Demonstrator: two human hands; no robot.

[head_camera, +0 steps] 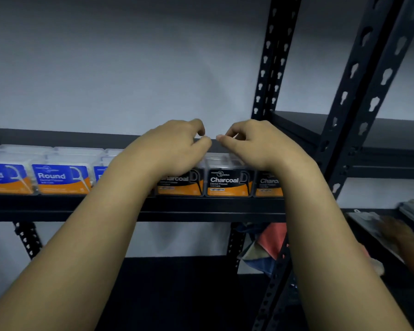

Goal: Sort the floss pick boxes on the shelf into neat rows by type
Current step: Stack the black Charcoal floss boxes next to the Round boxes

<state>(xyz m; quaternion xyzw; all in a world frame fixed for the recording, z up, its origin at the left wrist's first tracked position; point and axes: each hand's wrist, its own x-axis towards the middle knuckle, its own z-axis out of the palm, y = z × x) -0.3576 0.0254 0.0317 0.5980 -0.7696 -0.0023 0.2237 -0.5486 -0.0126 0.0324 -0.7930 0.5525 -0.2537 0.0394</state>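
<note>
**Both hands over the Charcoal boxes, mid-frame**

Left hand [175, 149] and right hand [261, 144] sit side by side above the Charcoal boxes [228, 180] at centre frame, fingers curled narrow, thumbs nearly meeting. Cannot tell whether either grips anything. Round boxes [61, 179] line the shelf [201, 209] at left of frame; Charcoal row runs to their right. Dark upright post [359, 99] at upper right.

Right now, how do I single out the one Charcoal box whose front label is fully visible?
Find the long black metal shelf at hand height. Its front row runs blue Round boxes on the left, black ones on the right. Between the two forearms stands the black-and-orange Charcoal floss pick box; its neighbours' labels are partly covered by arms.
</note>
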